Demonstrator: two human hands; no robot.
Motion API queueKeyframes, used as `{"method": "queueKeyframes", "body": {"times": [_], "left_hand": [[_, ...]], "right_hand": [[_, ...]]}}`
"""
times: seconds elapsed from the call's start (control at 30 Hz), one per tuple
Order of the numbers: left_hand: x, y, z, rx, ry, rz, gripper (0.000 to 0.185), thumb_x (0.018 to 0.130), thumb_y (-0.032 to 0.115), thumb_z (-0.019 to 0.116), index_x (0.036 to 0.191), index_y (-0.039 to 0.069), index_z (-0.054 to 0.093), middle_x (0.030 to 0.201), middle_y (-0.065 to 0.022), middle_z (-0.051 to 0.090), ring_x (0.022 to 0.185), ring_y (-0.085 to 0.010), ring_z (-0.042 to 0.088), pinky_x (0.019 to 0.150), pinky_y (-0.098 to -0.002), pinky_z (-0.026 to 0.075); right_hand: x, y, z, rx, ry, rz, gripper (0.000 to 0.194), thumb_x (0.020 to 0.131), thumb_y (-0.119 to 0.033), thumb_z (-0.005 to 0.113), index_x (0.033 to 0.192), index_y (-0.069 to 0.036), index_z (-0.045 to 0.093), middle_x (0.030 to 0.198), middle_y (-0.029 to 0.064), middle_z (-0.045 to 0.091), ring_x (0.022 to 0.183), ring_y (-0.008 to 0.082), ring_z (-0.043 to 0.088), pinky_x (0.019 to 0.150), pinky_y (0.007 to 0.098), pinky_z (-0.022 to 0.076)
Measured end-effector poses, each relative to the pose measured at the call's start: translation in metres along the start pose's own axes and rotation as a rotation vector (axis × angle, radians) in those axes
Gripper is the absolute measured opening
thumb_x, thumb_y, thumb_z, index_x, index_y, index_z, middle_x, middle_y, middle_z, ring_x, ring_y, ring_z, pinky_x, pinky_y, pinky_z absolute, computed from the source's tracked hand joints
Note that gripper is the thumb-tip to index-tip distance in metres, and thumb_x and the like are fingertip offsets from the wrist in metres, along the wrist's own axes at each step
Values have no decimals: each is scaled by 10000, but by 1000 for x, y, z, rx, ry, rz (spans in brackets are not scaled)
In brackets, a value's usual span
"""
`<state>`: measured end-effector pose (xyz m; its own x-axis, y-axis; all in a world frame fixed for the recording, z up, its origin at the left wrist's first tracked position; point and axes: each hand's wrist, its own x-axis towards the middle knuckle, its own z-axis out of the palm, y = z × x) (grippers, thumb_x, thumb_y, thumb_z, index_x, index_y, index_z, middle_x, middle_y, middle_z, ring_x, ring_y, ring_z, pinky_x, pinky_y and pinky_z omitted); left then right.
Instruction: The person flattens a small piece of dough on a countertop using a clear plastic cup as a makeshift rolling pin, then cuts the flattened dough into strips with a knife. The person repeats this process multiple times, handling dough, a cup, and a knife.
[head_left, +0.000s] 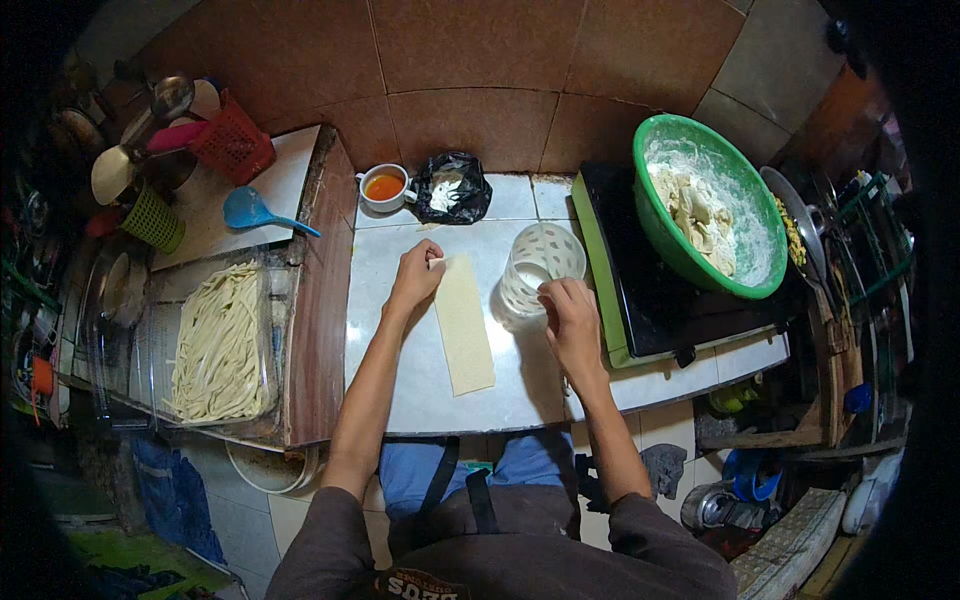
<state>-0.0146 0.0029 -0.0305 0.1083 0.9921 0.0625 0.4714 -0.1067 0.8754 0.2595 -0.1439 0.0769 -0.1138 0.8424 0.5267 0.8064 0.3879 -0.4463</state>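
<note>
A flat rectangular strip of pale dough (465, 330) lies lengthwise on the white tiled counter (405, 405). At its far left corner is my left hand (416, 276), with thumb and fingers pinched on the dough edge. My right hand (574, 322) is at the near side of a translucent patterned plastic container (546, 251), fingertips bunched together. Whether those fingers touch the container or hold something small is hidden. Behind the strip, an open black plastic bag (471, 206) contains white powder. Beside it stands a white two-handled cup (385, 204) with orange liquid.
At right, a green basin (645, 195) of floury dough rests on a black-topped stove (652, 322). On the left, a clear plastic tray (264, 322) holds cut dough strips (221, 345). A blue ladle (255, 212) lies near red (236, 142) and green (154, 217) utensil baskets.
</note>
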Motion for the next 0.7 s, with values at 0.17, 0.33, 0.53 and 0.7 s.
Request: {"method": "queueKeyframes", "body": {"times": [0.17,0.33,0.53,0.7], "left_hand": [[13,6,3,-109,54,6,250,877,32,744,1122,9,695,894,-157,791,775,-173,740,692,-329,569],[26,-5,4,-367,-89,-169,463,862,131,821,1267,13,630,1032,-185,778,912,-221,749,780,-345,589],[22,-3,5,36,-83,-93,585,756,163,926,1262,32,662,1103,-184,773,1009,-240,742,868,-373,600],[5,16,6,-80,-2,19,564,819,32,856,1346,31,656,1074,-142,785,917,-157,730,799,-309,581]], "right_hand": [[-2,-3,-2,65,11,40,339,784,139,690,1084,-17,662,1034,153,640,1029,366,611,885,453,475],[-10,-8,-6,147,92,77,234,879,147,660,1081,27,653,1030,181,659,996,379,643,879,440,512],[-17,-7,-7,154,119,143,224,894,136,672,1088,26,653,1040,182,664,990,373,653,879,433,519],[-21,-1,1,149,103,134,295,848,176,644,1101,23,650,1052,183,652,1023,377,633,892,439,510]]}}
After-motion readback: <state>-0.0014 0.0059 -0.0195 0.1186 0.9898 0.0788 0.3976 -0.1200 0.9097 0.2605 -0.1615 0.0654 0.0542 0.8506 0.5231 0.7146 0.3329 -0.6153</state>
